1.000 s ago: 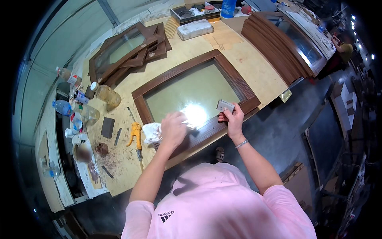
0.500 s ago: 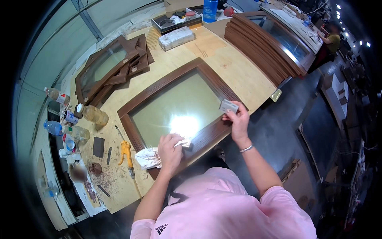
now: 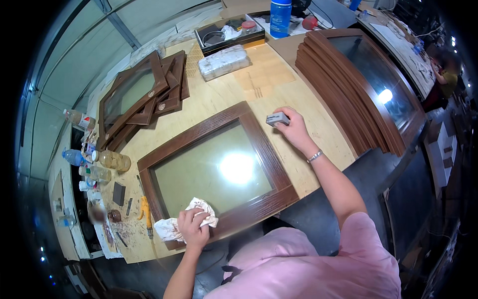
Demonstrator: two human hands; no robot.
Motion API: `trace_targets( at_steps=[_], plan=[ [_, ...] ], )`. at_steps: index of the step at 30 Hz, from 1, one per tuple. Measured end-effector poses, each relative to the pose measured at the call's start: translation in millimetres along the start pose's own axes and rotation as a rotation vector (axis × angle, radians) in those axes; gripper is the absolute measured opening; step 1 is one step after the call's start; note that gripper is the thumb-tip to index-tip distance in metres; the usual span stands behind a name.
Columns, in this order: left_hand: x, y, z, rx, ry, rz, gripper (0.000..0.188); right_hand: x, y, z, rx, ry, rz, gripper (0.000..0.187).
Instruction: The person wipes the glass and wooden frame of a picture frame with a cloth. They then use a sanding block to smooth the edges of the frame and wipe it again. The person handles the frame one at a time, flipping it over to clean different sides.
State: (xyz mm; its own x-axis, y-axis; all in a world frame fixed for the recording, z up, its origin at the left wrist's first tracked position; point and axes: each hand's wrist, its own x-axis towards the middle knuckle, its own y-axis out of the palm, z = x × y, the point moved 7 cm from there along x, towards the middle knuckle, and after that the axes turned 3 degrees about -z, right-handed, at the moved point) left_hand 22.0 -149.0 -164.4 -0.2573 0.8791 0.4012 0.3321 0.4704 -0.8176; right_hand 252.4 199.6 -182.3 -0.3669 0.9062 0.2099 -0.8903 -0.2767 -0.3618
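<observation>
Frame (image 3: 211, 182): one, brown wood, glass pane, flat on tabletop (image 3: 323, 134) at near edge, middle of scene. Long axis roughly left to right, right end slanting toward far side.

Left hand (image 3: 193, 226): at near left corner of frame, nearer of the two to the wood. Fingers clamped on cloth (image 3: 167, 229): white, crumpled, stained reddish-brown; bunched partly over wood, partly over glass, left end reaching just past the corner. Bulk of frame to the right and far from these fingers; near rail (image 3: 254, 211) leading off rightward beside them, along the long axis.

Right hand (image 3: 296, 130): over tabletop, right of right rail (image 3: 263, 149), apart from frame. Fingers clamped on grey block (image 3: 277, 118), small. Frame to the left and near from these fingers, right rail closest. Cannot tell whether touching tabletop or held above. Bracelet (image 3: 315, 156) at wrist.

Left of frame: air gun (image 3: 146, 212), yellow, just beside; dark block (image 3: 118, 193), well apart; bottles (image 3: 113, 160), in a loose row toward left edge.

Far left: pile (image 3: 142, 99) of similar brown frames, loosely fanned.

Far middle: slab (image 3: 225, 62), whitish, brick-shaped; tray (image 3: 234, 45), black, with odds and ends inside; canister (image 3: 280, 20), blue.

Far right: stack (image 3: 338, 94) of glazed brown frames, neatly aligned. Co-worker (image 3: 448, 82) well beyond, hands too small to tell.
</observation>
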Motion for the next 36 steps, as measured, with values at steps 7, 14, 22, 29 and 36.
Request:
trace_targets(
  at_steps=[7, 14, 22, 29, 36],
  plan=[
    [2.4, 3.6, -4.1, 0.049, -0.019, 0.025, 0.023, 65.3, 47.0, -6.6, 0.013, -0.064, 0.192, 0.029],
    [10.2, 4.3, -9.0, 0.080, -0.009, 0.031, 0.021, 130.7, 65.1, -12.6, -0.083, -0.145, 0.117, 0.027],
    [6.9, 4.3, -7.3, 0.097, -0.040, 0.031, 0.022, 114.3, 67.8, -13.1, 0.022, -0.050, 0.318, 0.018],
    [11.3, 7.0, -8.7, 0.102, -0.039, 0.045, 0.025, 114.2, 63.2, -8.4, 0.079, -0.079, 0.279, 0.022],
    [5.0, 9.2, -5.5, 0.131, -0.056, 0.060, 0.024, 44.9, 29.7, -17.4, 0.023, 0.087, 0.669, 0.022]
  ],
)
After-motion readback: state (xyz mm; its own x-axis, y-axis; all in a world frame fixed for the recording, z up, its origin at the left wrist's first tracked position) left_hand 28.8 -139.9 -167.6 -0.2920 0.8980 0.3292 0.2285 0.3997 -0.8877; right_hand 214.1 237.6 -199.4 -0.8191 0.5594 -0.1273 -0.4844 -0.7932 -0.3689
